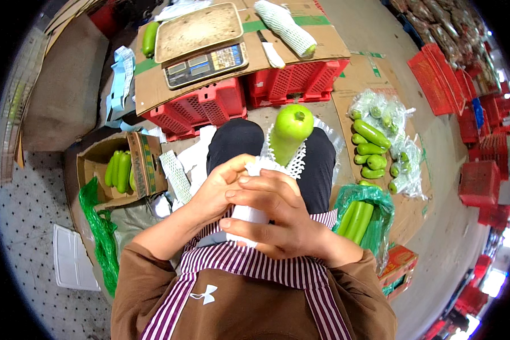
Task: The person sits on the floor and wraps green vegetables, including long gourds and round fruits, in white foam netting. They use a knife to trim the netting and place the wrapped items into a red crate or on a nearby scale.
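Observation:
A pale green bottle gourd stands up between my knees, its stem end pointing away from me. White foam netting surrounds its middle, and its near part is hidden by white wrapping and my hands. My left hand pinches the wrapping's edge on the left side. Curled over the wrapped gourd from the right is my right hand, its fingers bent around the white covering.
Ahead, cardboard over red crates bears a scale, a knife and a netted gourd. Left stands a carton of gourds; right lie loose gourds and a green-lined box.

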The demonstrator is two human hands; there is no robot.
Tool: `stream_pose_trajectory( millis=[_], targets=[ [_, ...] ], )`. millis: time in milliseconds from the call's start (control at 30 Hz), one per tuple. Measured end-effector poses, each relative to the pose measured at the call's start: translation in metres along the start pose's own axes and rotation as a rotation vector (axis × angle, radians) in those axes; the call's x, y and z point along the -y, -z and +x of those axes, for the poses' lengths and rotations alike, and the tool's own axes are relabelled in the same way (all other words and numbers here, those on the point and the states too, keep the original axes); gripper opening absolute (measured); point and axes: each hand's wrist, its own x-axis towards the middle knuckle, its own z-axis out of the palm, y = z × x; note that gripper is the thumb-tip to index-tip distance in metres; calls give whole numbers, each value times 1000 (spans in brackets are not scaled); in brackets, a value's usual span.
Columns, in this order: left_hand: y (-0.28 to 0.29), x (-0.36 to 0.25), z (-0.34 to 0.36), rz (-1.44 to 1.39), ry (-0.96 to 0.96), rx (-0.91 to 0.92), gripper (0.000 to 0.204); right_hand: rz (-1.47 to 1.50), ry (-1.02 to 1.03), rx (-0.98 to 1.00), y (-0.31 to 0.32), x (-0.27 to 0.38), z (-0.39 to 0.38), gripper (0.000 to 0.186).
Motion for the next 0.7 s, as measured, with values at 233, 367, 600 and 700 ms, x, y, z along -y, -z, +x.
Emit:
stream_pose_trajectory(
  millis=[233,367,600,700],
  targets=[
    [2,0,3,436,-567,67,14,144,-408,-279,26,-4,-8,51],
    [-6,-2,-1,623,-701,-101,20,101,-369,-187,15,-8,-15,40],
    [-16,9,3,-2,-604,33,28,1006,-629,-588,13,0,-45,21],
    [-2,10,11,-510,-310,313,19,1258,-625,-622,22,-18,-47,30]
  ],
)
